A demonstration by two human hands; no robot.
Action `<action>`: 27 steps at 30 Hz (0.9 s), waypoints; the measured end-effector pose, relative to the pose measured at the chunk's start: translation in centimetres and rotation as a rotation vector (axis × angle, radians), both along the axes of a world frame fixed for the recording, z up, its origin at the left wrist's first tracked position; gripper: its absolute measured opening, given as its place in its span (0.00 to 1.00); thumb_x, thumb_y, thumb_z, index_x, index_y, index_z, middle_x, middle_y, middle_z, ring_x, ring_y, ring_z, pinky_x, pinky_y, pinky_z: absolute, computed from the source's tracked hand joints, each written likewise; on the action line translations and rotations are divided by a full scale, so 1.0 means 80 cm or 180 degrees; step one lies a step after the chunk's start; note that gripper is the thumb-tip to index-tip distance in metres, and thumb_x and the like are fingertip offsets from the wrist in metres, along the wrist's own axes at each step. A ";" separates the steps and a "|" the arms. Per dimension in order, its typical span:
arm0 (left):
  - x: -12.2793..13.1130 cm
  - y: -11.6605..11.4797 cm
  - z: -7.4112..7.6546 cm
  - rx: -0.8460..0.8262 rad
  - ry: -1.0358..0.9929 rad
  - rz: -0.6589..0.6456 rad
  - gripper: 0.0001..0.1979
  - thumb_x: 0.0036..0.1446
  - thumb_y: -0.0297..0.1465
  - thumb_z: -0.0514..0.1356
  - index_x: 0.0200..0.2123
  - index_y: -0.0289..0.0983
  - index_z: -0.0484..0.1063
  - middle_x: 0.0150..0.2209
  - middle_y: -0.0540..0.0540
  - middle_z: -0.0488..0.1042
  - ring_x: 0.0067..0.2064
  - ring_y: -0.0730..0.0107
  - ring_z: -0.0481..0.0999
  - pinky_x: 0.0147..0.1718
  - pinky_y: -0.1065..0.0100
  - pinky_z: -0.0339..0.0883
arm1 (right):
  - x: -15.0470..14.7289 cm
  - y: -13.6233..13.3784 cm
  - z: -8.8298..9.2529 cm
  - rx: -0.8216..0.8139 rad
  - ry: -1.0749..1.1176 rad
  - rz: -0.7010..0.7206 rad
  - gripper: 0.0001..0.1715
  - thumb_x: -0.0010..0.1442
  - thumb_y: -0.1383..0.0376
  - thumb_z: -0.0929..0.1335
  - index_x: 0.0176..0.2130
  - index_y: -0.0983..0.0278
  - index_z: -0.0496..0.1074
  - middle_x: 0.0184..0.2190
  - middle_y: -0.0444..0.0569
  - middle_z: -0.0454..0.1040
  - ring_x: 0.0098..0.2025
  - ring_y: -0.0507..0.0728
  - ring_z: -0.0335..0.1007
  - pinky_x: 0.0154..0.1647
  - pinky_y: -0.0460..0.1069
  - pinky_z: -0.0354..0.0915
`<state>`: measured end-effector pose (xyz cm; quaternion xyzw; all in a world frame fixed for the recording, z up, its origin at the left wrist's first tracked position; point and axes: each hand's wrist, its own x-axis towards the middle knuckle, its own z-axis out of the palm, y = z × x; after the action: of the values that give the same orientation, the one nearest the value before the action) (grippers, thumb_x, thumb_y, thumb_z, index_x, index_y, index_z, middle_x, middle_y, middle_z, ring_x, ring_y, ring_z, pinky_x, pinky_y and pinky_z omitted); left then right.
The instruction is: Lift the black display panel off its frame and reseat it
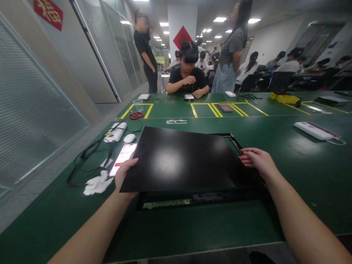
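Note:
A large glossy black panel is held tilted above a black frame lying on the green table. My left hand grips the panel's left edge, thumb on top. My right hand holds its right edge with fingers curled over it. Under the panel's near edge a strip of green circuit board shows inside the frame.
Left of the panel lie a phone with a lit screen, a white mouse, black cables and a crumpled white cloth. Red scissors lie further back. A white device sits at right. A seated person works opposite; others stand behind.

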<state>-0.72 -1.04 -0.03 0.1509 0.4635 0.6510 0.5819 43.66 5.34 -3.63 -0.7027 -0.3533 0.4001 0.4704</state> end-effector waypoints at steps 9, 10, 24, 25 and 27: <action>0.007 0.008 0.002 0.0586 -0.0144 -0.0054 0.22 0.49 0.25 0.64 0.49 0.37 0.83 0.39 0.45 0.88 0.45 0.47 0.88 0.45 0.57 0.83 | -0.006 -0.003 0.003 0.0018 0.0022 -0.0056 0.05 0.59 0.72 0.72 0.38 0.64 0.77 0.26 0.51 0.80 0.23 0.54 0.76 0.23 0.46 0.73; 0.009 0.007 0.004 0.0631 -0.0133 -0.0029 0.21 0.50 0.25 0.63 0.49 0.37 0.83 0.39 0.45 0.88 0.45 0.47 0.88 0.45 0.57 0.83 | -0.007 -0.004 0.003 0.0026 0.0025 -0.0052 0.05 0.59 0.72 0.72 0.38 0.64 0.77 0.25 0.51 0.80 0.23 0.54 0.76 0.22 0.45 0.72; 0.006 0.002 0.000 0.0546 0.0054 -0.0136 0.24 0.48 0.26 0.66 0.50 0.41 0.82 0.40 0.46 0.87 0.49 0.42 0.86 0.47 0.50 0.83 | -0.006 -0.004 0.011 -0.0088 -0.0189 -0.0089 0.06 0.62 0.71 0.69 0.40 0.64 0.77 0.27 0.52 0.81 0.25 0.54 0.77 0.24 0.46 0.74; 0.005 0.003 -0.002 0.0616 0.0062 -0.0233 0.25 0.48 0.26 0.67 0.52 0.42 0.82 0.42 0.46 0.87 0.49 0.42 0.86 0.47 0.49 0.83 | -0.006 -0.005 0.012 -0.0097 -0.0204 -0.0099 0.06 0.63 0.71 0.69 0.40 0.64 0.77 0.27 0.52 0.80 0.24 0.54 0.77 0.24 0.46 0.73; 0.004 0.004 -0.004 0.0716 0.0083 -0.0455 0.29 0.46 0.27 0.69 0.55 0.42 0.80 0.44 0.45 0.87 0.49 0.41 0.85 0.48 0.49 0.82 | -0.006 -0.005 0.013 -0.0095 -0.0225 -0.0135 0.06 0.63 0.72 0.68 0.40 0.65 0.77 0.26 0.51 0.80 0.24 0.53 0.76 0.24 0.45 0.72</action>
<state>-0.36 -0.72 -0.33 0.2564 0.3832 0.6537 0.6001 43.17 4.95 -2.58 -0.7307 -0.3487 0.3701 0.4555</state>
